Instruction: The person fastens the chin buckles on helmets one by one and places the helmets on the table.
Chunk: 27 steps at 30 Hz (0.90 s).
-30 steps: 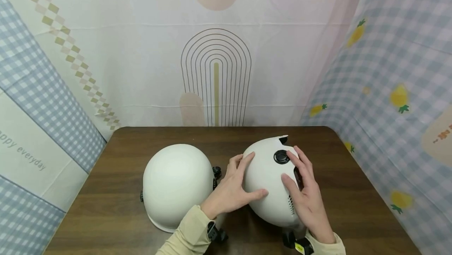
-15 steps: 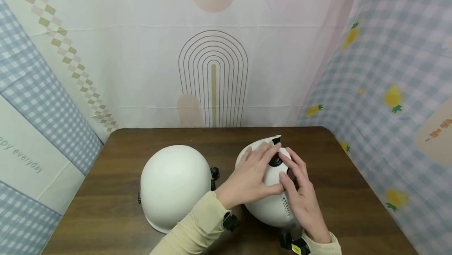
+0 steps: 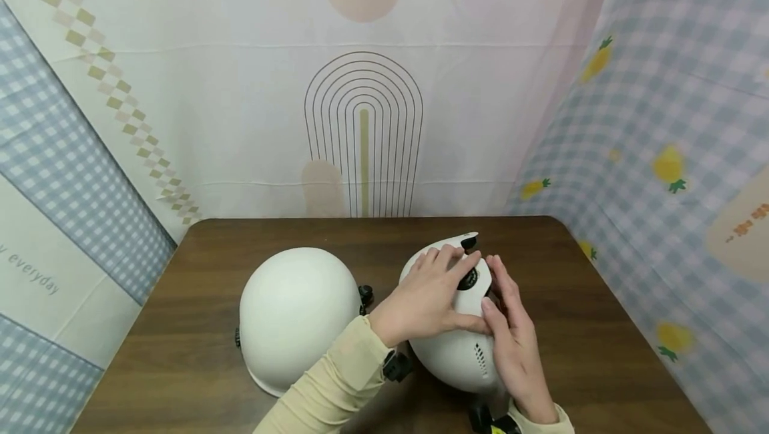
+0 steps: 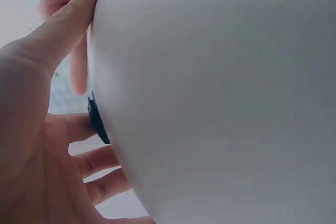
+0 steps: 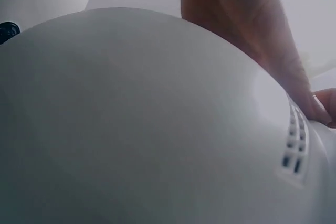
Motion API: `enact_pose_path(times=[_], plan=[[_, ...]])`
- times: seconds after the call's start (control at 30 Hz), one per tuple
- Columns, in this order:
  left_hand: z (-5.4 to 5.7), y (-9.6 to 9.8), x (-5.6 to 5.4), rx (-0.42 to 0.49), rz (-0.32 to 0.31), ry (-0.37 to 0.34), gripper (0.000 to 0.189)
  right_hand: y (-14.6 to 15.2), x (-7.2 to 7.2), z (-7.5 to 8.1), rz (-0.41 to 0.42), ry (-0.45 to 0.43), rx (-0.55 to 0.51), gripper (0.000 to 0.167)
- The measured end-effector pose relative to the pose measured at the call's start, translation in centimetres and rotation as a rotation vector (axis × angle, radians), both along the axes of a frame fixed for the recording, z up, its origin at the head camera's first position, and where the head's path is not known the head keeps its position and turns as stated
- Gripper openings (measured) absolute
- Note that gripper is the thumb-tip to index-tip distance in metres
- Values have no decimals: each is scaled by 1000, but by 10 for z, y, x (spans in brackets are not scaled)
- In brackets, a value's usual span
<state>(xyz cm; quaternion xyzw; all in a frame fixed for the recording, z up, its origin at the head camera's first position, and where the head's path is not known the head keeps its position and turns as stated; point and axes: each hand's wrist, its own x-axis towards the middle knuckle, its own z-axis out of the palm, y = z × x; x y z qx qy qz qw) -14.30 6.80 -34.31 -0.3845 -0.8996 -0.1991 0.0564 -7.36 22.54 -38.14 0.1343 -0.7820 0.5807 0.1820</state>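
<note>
A white helmet [image 3: 444, 362] lies tipped on the right side of the table, with a round black knob [image 3: 468, 280] and a patch of vent slots [image 3: 480, 359] facing up. My left hand [image 3: 420, 297] holds it from the left, fingers spread over the shell beside the knob, thumb reaching toward the opening. In the left wrist view the fingertips of that hand [image 4: 31, 114] touch the shell near the knob [image 4: 97, 120]. At the right edge my right hand [image 3: 521, 350] grips the rim, its thumb near my left thumb. Some right fingers are hidden.
A second white helmet [image 3: 297, 314] stands dome up at the left, with black fittings [image 3: 365, 295] on its side, close to my left forearm. The brown wooden table [image 3: 186, 314] has fabric hangings [image 3: 258, 120] behind it and at both sides.
My left hand has moved right, from the helmet's left side onto its top beside the knob. My right fingers have slid from near the knob down to the right rim.
</note>
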Motion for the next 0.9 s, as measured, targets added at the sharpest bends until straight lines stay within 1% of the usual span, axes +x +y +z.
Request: enact_pose_path(times=[0.07,0.13,0.23,0.3,0.43,0.53,0.6,0.67,0.8,0.9], plan=[[1,0,0,11,12,4,101,0,0,0,6,8,-20,58],[1,0,0,22,35,11,98,0,0,-1,8,-3,-22,55],[0,1,0,41,74,13,92,3,1,-3,13,-63,-16,48],[0,1,0,52,87,9,89,5,1,-5,11,-116,0,46],[1,2,2,62,98,8,83,10,2,-11,-6,-191,47,48],[1,1,2,71,107,8,76,14,0,-15,-41,-237,106,49],[1,2,2,81,108,6,70,16,-3,-18,-61,-300,143,51],[2,1,3,84,106,4,66,20,-5,-21,-87,-398,189,56],[2,1,5,76,96,5,61,29,-7,-30,-122,-613,269,77],[2,0,5,72,98,14,60,35,-10,-38,-129,-719,300,90]])
